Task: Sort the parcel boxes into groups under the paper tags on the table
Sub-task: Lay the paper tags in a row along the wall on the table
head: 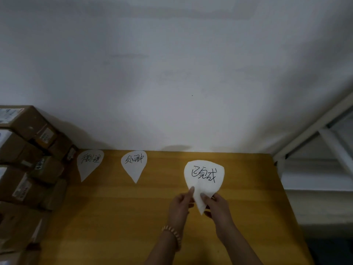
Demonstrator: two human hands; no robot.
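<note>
Three white teardrop paper tags with black handwriting are at the far side of the yellow wooden table (114, 217). The left tag (89, 163) and the middle tag (134, 164) lie flat near the wall. The right tag (205, 176) is held by its lower tip with both hands: my left hand (181, 204) pinches its left edge, and my right hand (215, 206) pinches its right side. A pile of brown cardboard parcel boxes (24, 165) with shipping labels stands along the table's left edge.
A white wall rises straight behind the table. To the right of the table stands a white metal frame (313, 134) with a pale ledge below it. A bead bracelet sits on my left wrist.
</note>
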